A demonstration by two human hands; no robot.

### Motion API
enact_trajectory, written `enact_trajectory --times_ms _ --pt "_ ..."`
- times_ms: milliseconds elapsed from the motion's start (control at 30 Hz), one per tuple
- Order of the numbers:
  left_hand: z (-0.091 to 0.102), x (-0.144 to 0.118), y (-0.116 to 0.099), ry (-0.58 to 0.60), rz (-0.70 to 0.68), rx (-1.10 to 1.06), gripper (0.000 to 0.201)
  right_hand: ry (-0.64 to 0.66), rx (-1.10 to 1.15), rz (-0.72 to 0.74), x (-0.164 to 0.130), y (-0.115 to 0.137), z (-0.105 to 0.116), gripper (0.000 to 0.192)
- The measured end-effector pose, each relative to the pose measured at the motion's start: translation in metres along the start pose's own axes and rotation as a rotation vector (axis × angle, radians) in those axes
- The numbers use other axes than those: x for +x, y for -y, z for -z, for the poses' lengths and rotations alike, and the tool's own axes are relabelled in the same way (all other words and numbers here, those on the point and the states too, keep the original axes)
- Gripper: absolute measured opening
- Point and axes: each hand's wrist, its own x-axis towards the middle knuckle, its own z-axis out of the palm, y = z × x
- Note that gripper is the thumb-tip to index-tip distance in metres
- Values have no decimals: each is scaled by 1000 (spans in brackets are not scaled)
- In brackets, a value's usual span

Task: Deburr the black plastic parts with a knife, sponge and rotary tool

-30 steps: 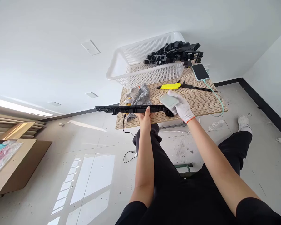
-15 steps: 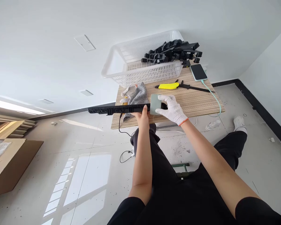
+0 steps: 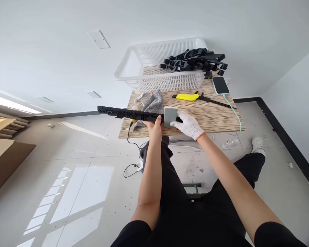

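My bare left hand (image 3: 155, 129) is closed around a long black plastic part (image 3: 134, 114), its thumb on top. The part lies roughly level above the table's front edge and reaches far to the left. A smooth grey rectangular block (image 3: 170, 116) covers the part near its right end. My right hand (image 3: 189, 126), in a white knit glove with an orange cuff, grips the block's right side, its thumb over the lower face. A bit of black part shows between those gloved fingers. How block and part meet is hidden.
Behind stands a white plastic basket (image 3: 164, 82) with several black parts (image 3: 195, 60). On the wooden table (image 3: 208, 120) lie a yellow-handled cutter (image 3: 187, 97), a black caliper (image 3: 216, 102), a cabled phone (image 3: 220, 85), a grey cloth (image 3: 154, 103) and a white glove (image 3: 144, 98).
The grey block has turned a little, its face now looking lighter. My gloved fingers have slid from its upper corner down along its right side. The black part's left end has risen slightly.
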Motion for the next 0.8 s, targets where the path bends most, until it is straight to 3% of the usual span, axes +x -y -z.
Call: enact_trajectory --times_ms 67,167,267,400,500,667,800 --pt "0 -1 -2 11 27 -15 76 -43 75 -59 2 -3 0 39" --pt "0 -2 -3 39 33 -40 75 -240 296 -202 7 -8 0 26" --pt "1 -4 -3 71 27 -34 75 -330 403 -281 9 -9 1 30" --pt "3 -4 -2 42 45 -9 73 -162 174 -99 4 -2 0 54" --pt "2 -3 -2 45 52 -25 72 -131 132 -71 7 -6 -2 74" --pt "-5 -6 -3 8 56 -57 76 -89 254 -81 47 -24 -6 39" --pt "-8 -12 -9 4 55 -66 77 70 259 -11 86 -15 -14 29"
